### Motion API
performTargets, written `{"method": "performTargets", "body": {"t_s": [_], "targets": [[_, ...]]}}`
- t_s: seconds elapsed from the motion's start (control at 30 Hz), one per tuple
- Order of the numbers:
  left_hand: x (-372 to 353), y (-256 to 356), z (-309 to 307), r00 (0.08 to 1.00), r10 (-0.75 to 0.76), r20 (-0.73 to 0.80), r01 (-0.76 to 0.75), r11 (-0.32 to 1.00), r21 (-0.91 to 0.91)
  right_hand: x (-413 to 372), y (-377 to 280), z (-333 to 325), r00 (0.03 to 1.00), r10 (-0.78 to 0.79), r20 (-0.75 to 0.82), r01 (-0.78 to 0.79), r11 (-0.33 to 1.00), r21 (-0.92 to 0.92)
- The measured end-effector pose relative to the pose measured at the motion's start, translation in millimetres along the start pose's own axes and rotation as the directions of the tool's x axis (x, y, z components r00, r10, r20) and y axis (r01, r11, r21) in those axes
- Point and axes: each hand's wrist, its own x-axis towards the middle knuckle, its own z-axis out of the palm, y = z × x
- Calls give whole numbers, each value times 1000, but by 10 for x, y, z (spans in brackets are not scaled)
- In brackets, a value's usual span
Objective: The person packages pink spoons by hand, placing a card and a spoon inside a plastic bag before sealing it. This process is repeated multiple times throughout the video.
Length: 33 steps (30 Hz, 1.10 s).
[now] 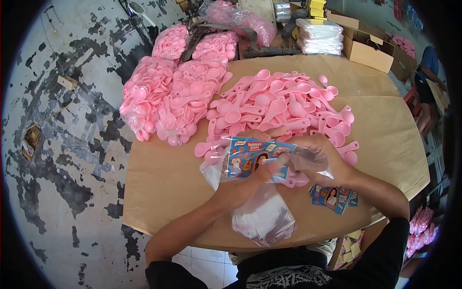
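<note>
A clear plastic bag [312, 163] with a blue printed card [240, 161] in it is between my hands, above the front of the table. My left hand [257, 179] grips the bag and card, thumb across the card's face. At the bag's right end, my right hand [325, 150] is closed on the plastic; some of its fingers are hidden by the film and the card. Right behind lies a heap of pink spoons [276, 106]. More clear bags [263, 216] lie below my left hand, and several loose cards [334, 198] are under my right forearm.
Filled bags of pink spoons [180, 94] stand at the table's [163, 188] back left. Behind the table are a stack of clear packaging [320, 36] and an open cardboard box [368, 48]. Another person [427, 77] is at the far right.
</note>
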Motion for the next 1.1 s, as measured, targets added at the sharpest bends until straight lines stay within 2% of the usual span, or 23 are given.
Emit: {"method": "performTargets", "body": {"t_s": [0.07,0.13,0.17,0.23,0.33,0.37,0.4,0.43,0.53,0.57,0.67,0.7,0.8,0.9,0.97,1.0,1.03,1.1], "targets": [[-53,77,58,984,-140,110,106,957,270,-13,95,-7,995,-86,44,87,996,-35],[-86,153,67,922,-367,126,323,905,276,-37,45,-27,984,-129,123,149,974,-169],[-84,187,35,856,-504,117,487,861,145,-41,-12,-65,976,-132,175,175,949,-260],[-77,23,-45,979,-135,152,153,982,-115,0,-89,-279,955,-33,294,101,971,-218],[32,61,-208,1000,-8,-22,8,1000,1,7,-106,-381,989,-45,143,88,945,-315],[87,101,-274,996,47,-77,-44,998,48,22,-187,-483,989,-20,145,92,858,-506],[114,111,-297,992,83,-94,-78,995,58,8,-259,-576,990,4,143,94,732,-675],[141,122,-320,987,118,-111,-111,991,69,-55,-299,-668,962,5,273,229,529,-817],[173,108,-323,987,149,-59,-148,989,19,-209,-330,-685,945,213,247,78,588,-805],[165,99,-315,989,145,-38,-145,989,26,-214,-220,-636,957,124,261,154,545,-824],[157,58,-324,990,137,43,-139,988,59,-227,162,-504,975,-29,220,216,356,-909],[161,39,-337,987,140,74,-145,987,71,-220,132,-477,972,17,234,212,363,-907],[163,17,-361,987,131,98,-137,989,49,-192,168,-487,960,-180,215,272,410,-871],[156,24,-362,991,127,36,-126,992,-27,-143,181,-472,912,-411,-17,263,615,-743],[150,64,-364,995,101,-14,-101,995,3,-139,43,-533,973,-175,-149,75,856,-511],[149,78,-365,995,90,-42,-89,996,15,-141,-22,-570,983,-38,-180,-32,928,-370],[158,87,-368,994,95,-53,-95,995,14,-130,-50,-595,976,-129,-176,56,928,-369],[181,101,-377,991,105,-78,-105,994,11,-154,-81,-652,982,-142,-126,83,918,-389]]}}
